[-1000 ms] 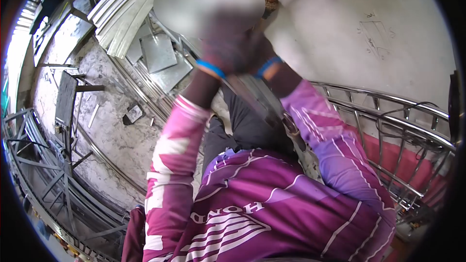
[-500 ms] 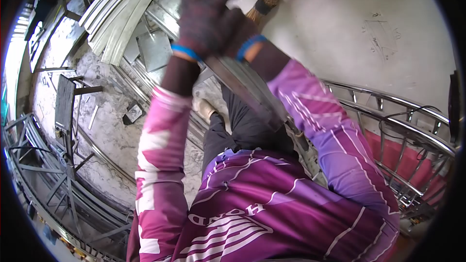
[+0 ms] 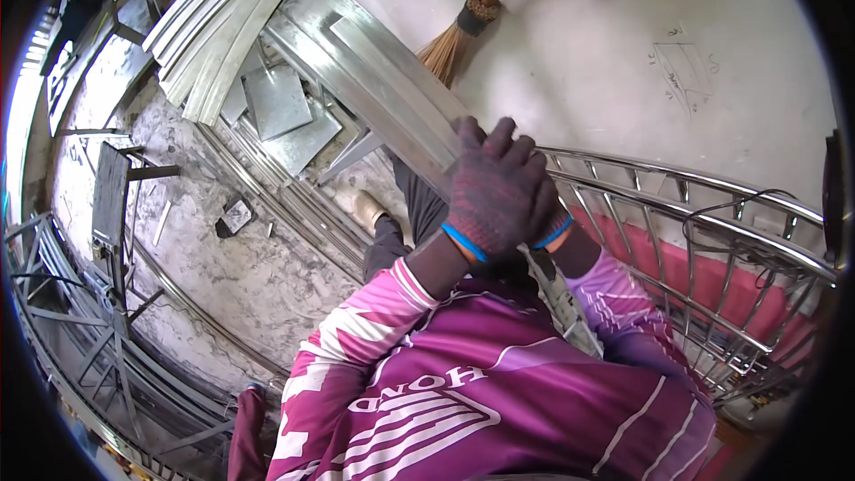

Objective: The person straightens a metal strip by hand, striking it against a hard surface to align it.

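Steel bar [image 3: 383,71] is seen running slantwise from the stacked metal strips [image 3: 223,27] at the upper left down to the person's chest, raised off the floor [image 3: 223,276] and passing just above a shoe [image 3: 365,207]. It is gripped near its lower end by the gloved left hand [image 3: 499,191], whose fingers are curled over its top face. The right hand [image 3: 559,233] is almost wholly covered by the left, only its blue cuff being shown, so its hold cannot be told. A curved railing [image 3: 704,214] is stood just beside the hands, and a broom [image 3: 459,31] is leaned on the wall beyond the bar.

The long free end could be judged likely to swing or sag, since all the hold is taken at one end; the broom or the flat sheets [image 3: 280,102] might then be struck. With the hands stacked, the gloves could slip on smooth metal, and the bar might be dropped toward the shoe or knocked against the railing
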Demonstrator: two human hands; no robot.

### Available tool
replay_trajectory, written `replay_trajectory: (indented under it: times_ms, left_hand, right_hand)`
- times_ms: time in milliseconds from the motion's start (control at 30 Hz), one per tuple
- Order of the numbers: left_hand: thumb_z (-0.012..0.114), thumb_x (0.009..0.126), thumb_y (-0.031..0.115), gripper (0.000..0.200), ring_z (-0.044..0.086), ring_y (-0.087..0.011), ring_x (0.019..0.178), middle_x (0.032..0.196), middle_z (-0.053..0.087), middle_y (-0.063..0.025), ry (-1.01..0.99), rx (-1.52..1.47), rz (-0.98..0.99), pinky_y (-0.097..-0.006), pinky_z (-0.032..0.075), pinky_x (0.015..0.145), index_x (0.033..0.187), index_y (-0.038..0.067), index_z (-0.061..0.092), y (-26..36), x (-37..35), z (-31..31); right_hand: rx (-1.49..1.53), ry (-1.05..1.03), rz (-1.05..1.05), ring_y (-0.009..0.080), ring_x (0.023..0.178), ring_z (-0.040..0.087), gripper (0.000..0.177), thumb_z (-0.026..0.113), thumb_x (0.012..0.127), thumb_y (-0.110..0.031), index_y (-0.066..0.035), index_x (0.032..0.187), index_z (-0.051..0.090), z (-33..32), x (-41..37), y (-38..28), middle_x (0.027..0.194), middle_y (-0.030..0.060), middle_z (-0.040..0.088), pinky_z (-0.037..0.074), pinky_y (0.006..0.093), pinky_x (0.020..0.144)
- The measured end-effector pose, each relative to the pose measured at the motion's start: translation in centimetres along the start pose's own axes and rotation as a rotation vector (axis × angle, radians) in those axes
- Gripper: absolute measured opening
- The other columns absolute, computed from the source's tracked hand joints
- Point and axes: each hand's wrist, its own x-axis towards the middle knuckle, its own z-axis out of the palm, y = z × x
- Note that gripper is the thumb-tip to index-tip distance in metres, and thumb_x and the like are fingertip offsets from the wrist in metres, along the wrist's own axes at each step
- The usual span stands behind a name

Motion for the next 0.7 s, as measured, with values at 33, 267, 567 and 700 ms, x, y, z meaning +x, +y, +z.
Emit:
replay_trajectory:
  times_ms: [33,267,567,700]
  left_hand:
    - [0.069,0.092,0.039,0.041,0.054,-0.0343,0.137,0.129,0.07,-0.0079,-0.056,-0.052,-0.018,-0.0643,0.03,0.117,0.122,0.012,0.073,0.3,0.1,-0.3]
    - [0.067,0.097,0.035,0.035,0.053,-0.0368,0.139,0.131,0.07,-0.0084,0.064,0.129,-0.028,-0.0619,0.032,0.117,0.125,0.015,0.072,-10.7,5.2,-4.2]
    - [0.063,0.096,0.041,0.035,0.061,-0.0316,0.126,0.127,0.073,-0.0073,0.148,0.321,0.126,-0.0564,0.036,0.113,0.117,0.017,0.077,-20.2,8.7,-7.3]
    - [0.065,0.096,0.04,0.038,0.054,-0.0341,0.136,0.126,0.071,-0.0055,0.086,0.221,0.057,-0.0643,0.03,0.12,0.123,0.015,0.075,-8.8,3.4,-2.1]
  right_hand:
    - [-0.225,-0.037,0.049,0.0312,0.134,0.056,0.058,0.07,0.097,-0.041,-0.013,0.147,0.062,-0.4,0.0,-0.7,0.151,0.0103,0.059,0.046,0.0439,0.114]
    - [0.077,0.138,-0.205,0.0341,0.115,0.071,0.048,0.067,0.095,-0.046,-0.014,0.131,0.07,-1.9,15.6,-1.1,0.128,0.0131,0.073,0.059,0.0477,0.095]
    - [-0.103,-0.045,-0.068,0.0355,0.109,0.072,0.044,0.07,0.089,-0.047,-0.016,0.119,0.077,0.5,26.1,-2.6,0.113,0.0147,0.077,0.058,0.0509,0.095]
    - [0.046,-0.125,-0.058,0.0349,0.117,0.068,0.052,0.067,0.097,-0.043,-0.012,0.138,0.068,-2.4,12.4,-1.2,0.131,0.0162,0.07,0.055,0.0485,0.101]
